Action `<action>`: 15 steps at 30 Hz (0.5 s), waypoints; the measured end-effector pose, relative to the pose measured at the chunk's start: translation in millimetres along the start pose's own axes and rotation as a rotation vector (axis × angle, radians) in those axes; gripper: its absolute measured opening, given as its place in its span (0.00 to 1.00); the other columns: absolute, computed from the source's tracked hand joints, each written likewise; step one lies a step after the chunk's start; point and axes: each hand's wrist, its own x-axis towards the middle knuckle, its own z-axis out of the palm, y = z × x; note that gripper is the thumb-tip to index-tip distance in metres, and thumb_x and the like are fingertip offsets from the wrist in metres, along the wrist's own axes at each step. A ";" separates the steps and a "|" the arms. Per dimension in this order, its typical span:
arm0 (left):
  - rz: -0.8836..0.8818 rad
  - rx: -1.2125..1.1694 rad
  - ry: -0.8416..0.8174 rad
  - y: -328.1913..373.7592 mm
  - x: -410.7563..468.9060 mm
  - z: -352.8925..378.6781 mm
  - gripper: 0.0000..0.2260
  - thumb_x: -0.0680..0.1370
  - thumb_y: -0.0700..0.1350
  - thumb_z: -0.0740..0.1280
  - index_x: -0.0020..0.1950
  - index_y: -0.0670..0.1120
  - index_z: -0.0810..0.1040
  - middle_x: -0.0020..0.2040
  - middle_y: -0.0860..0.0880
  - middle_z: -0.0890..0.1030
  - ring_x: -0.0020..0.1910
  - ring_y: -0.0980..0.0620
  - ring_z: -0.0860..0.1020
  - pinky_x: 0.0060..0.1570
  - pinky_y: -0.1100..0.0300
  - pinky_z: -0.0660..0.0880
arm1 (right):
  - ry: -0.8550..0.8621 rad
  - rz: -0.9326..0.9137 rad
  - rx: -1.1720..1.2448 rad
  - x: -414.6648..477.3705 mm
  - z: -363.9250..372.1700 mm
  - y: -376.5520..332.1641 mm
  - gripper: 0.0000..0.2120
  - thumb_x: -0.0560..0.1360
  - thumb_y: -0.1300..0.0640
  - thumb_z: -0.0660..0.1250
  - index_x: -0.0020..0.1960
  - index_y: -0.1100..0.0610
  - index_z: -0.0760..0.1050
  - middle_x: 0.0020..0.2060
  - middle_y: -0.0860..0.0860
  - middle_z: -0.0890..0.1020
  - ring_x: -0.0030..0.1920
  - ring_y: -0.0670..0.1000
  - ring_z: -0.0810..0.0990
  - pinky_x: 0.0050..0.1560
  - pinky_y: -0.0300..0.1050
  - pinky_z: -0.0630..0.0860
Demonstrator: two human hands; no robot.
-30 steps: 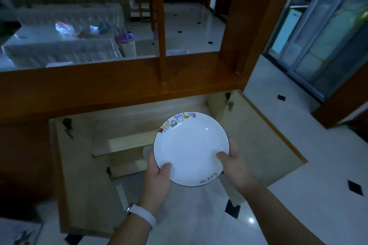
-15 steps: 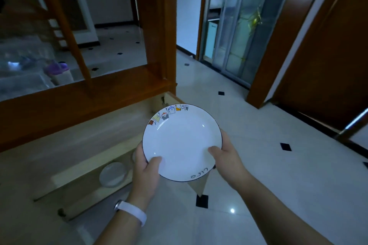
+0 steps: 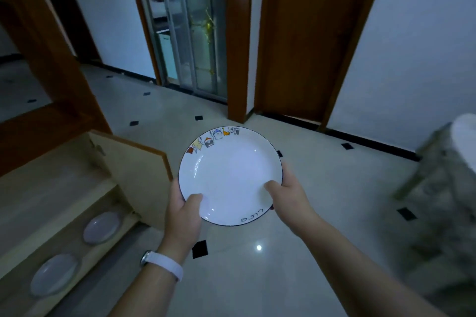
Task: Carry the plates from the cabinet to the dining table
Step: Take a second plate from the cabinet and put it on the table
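The person stands over the tiled floor (image 3: pixel 322 213) holding a white plate (image 3: pixel 229 175) out in front of the body, level and face up. The left hand (image 3: pixel 184 216) grasps its rim at about seven o'clock, thumb pressed on the upper face and fingers tucked beneath; the right hand (image 3: pixel 288 193) clasps the rim at about four o'clock in the same way. A pale wristband (image 3: pixel 164 264) circles the left wrist. The plate has a thin dark edge, small coloured cartoon figures along the rim from ten to twelve o'clock, and a bit of dark lettering at five o'clock (too small to read).

Down at eight o'clock from the plate the low cabinet (image 3: pixel 51 188) stands with its door (image 3: pixel 134 162) swung open, and two more plates lie flat on its shelf, the nearer plate (image 3: pixel 54 275) and the farther plate (image 3: pixel 103 226), well apart from the held one. A wooden door (image 3: pixel 309 33) and a glass sliding door (image 3: pixel 190 28) stand at twelve o'clock. At three o'clock a blurred piece of furniture (image 3: pixel 443 188) shows at the picture's edge; I cannot tell what it is.
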 end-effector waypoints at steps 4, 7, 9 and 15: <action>0.001 0.010 -0.129 1.0 -33.0 65.7 0.22 0.68 0.40 0.62 0.57 0.60 0.77 0.53 0.58 0.83 0.52 0.58 0.81 0.46 0.57 0.76 | 0.117 -0.001 -0.008 -36.2 -70.8 10.1 0.24 0.69 0.59 0.57 0.57 0.34 0.71 0.46 0.37 0.82 0.42 0.41 0.81 0.33 0.36 0.74; -0.014 -0.012 -0.236 2.6 -52.3 108.2 0.23 0.68 0.40 0.62 0.60 0.57 0.76 0.54 0.56 0.83 0.53 0.55 0.81 0.46 0.57 0.76 | 0.217 0.007 0.023 -59.8 -114.3 20.0 0.24 0.69 0.60 0.57 0.57 0.37 0.72 0.47 0.41 0.83 0.47 0.47 0.82 0.39 0.43 0.76; -0.014 -0.017 -0.313 4.1 -62.9 133.5 0.23 0.68 0.39 0.61 0.61 0.55 0.76 0.56 0.54 0.83 0.55 0.53 0.81 0.48 0.56 0.77 | 0.294 0.020 0.044 -74.4 -138.9 26.7 0.23 0.68 0.59 0.57 0.56 0.36 0.73 0.46 0.42 0.83 0.47 0.51 0.82 0.40 0.46 0.76; -0.043 -0.018 -0.478 4.2 -77.1 190.0 0.23 0.69 0.39 0.61 0.58 0.60 0.77 0.55 0.56 0.83 0.54 0.54 0.81 0.47 0.57 0.76 | 0.474 0.051 0.099 -100.1 -186.9 45.0 0.21 0.66 0.58 0.58 0.52 0.38 0.74 0.42 0.44 0.83 0.40 0.51 0.81 0.34 0.47 0.76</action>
